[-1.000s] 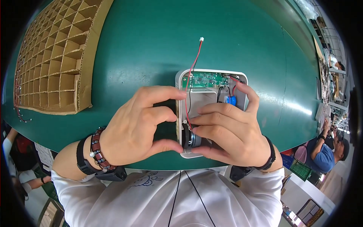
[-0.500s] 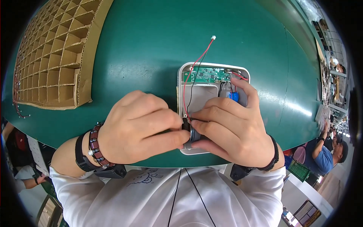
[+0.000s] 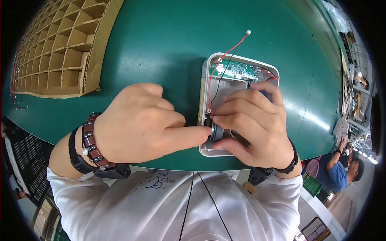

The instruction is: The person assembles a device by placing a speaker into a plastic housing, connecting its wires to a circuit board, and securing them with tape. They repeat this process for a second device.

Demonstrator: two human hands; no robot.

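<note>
On the left of the green counter (image 3: 161, 44) sits a divided cardboard box (image 3: 95, 70). Rightward, the left hand (image 3: 140, 124) sets its index fingertip against the left side of a round dark part (image 3: 218, 131), other fingers curled; whether they hold anything I cannot tell. That part lies at the near left of the open pale casing (image 3: 206, 68), on the near side of the red and black wires (image 3: 209, 88). The right hand's (image 3: 261, 124) grip looks nearly closed, thumb and fingers about the part's right side. Steady, balanced pressure, with the wires kept clear of the fingertips, should serve best.
</note>
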